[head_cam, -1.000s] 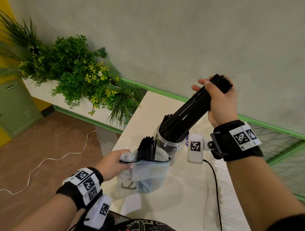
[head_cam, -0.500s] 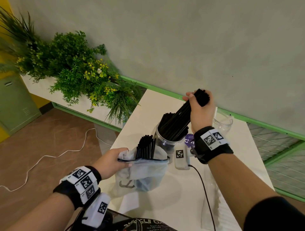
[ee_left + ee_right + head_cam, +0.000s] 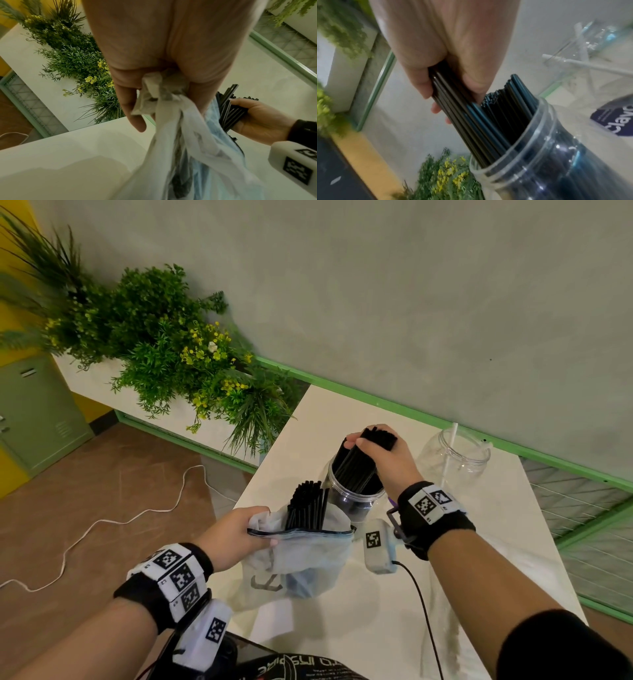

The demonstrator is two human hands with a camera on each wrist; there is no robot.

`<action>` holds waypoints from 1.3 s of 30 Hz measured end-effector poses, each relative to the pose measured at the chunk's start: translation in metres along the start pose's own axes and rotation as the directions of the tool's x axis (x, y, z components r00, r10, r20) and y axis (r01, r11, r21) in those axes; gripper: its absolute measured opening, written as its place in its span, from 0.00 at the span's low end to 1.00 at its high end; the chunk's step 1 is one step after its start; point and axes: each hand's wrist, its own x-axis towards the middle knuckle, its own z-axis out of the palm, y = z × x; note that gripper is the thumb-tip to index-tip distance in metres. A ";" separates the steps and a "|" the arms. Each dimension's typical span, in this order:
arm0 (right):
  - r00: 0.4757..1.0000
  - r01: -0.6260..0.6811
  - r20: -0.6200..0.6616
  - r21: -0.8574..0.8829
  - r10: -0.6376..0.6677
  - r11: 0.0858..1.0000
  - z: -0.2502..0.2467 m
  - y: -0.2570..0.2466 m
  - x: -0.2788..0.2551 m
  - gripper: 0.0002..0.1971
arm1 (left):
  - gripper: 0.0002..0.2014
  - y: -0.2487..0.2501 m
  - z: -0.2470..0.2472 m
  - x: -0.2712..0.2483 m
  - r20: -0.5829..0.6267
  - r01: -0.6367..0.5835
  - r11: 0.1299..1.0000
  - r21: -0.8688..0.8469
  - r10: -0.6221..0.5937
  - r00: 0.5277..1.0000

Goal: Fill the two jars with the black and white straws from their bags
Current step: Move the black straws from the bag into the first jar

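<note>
My right hand (image 3: 383, 455) grips a bundle of black straws (image 3: 356, 465) near their tops; their lower ends stand inside a clear jar (image 3: 352, 501) that holds more black straws. The right wrist view shows the bundle of black straws (image 3: 471, 119) slanting into the jar's mouth (image 3: 522, 159). My left hand (image 3: 236, 534) pinches the rim of a translucent bag (image 3: 301, 563) with more black straws (image 3: 306, 505) sticking up from it. In the left wrist view the fingers (image 3: 135, 108) bunch the bag (image 3: 171, 108). A second clear jar (image 3: 455, 460) at the right holds one white straw (image 3: 448, 453).
The white table (image 3: 376, 611) ends close on the left and near side. A planter with green plants (image 3: 171, 354) stands left of it. A green rail (image 3: 394, 405) runs along the wall. A black cable (image 3: 424, 611) trails from my right wrist. Clear plastic with a purple label (image 3: 614, 121) lies by the jar.
My right hand has come down and forward, pushing the black straw bundle deeper into the jar and bringing it more upright. My left hand keeps holding the bag in place.
</note>
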 end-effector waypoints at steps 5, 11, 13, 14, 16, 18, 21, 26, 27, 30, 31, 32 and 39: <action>0.999 0.048 -0.008 0.033 -0.048 0.998 -0.012 -0.005 0.000 0.09 | 0.13 0.002 -0.001 -0.001 -0.009 0.003 1.000 -0.005 -0.003 1.000; 0.969 0.218 -0.084 -0.149 -0.232 0.964 -0.028 -0.012 -0.010 0.08 | 0.11 0.000 -0.003 -0.004 -0.011 0.015 0.999 -0.036 -0.015 1.000; 0.970 0.210 -0.070 -0.224 -0.231 0.952 -0.037 -0.011 -0.009 0.07 | 0.10 0.001 -0.003 -0.005 -0.012 0.020 0.999 -0.033 -0.020 1.000; 0.976 0.194 -0.044 -0.292 -0.215 0.936 -0.040 -0.009 -0.008 0.07 | 0.11 0.002 -0.003 -0.005 -0.011 0.024 0.999 -0.033 -0.024 1.000; 0.988 0.147 0.018 -0.400 -0.152 0.905 -0.044 -0.001 -0.005 0.07 | 0.14 0.004 -0.005 -0.005 -0.009 0.032 0.999 -0.035 -0.032 0.999; 0.992 0.124 0.055 -0.428 -0.111 0.895 -0.043 0.008 -0.005 0.09 | 0.14 0.004 -0.007 -0.004 -0.018 0.041 0.999 -0.031 -0.041 0.999; 0.989 0.144 0.020 -0.411 -0.149 0.900 -0.041 0.016 -0.005 0.16 | 0.10 0.002 -0.007 -0.004 -0.037 0.042 0.999 -0.031 -0.043 0.998; 0.976 0.195 -0.009 -0.431 -0.220 0.881 -0.035 0.020 -0.010 0.19 | 0.12 0.001 -0.008 -0.004 -0.038 0.052 0.998 -0.025 -0.053 0.998; 0.973 0.214 0.017 -0.443 -0.231 0.871 -0.034 0.022 -0.011 0.17 | 0.12 0.001 -0.009 -0.004 -0.036 0.053 0.998 -0.022 -0.053 0.998; 0.960 0.281 0.149 -0.568 -0.239 0.774 -0.030 0.028 -0.015 0.17 | 0.11 0.004 -0.011 -0.003 -0.035 0.054 0.998 0.007 -0.054 0.998; 0.950 0.311 0.178 -0.606 -0.256 0.732 -0.029 0.031 -0.016 0.18 | 0.11 0.005 -0.011 -0.002 -0.034 0.054 0.998 0.013 -0.053 0.998; 0.937 0.347 0.192 -0.618 -0.292 0.705 -0.027 0.033 -0.017 0.20 | 0.11 0.006 -0.011 -0.002 -0.033 0.053 0.999 0.014 -0.052 0.998; 0.883 0.469 0.373 -0.691 -0.284 0.551 -0.007 0.042 -0.014 0.26 | 0.13 0.010 -0.012 0.000 -0.009 0.062 0.998 0.017 -0.062 0.998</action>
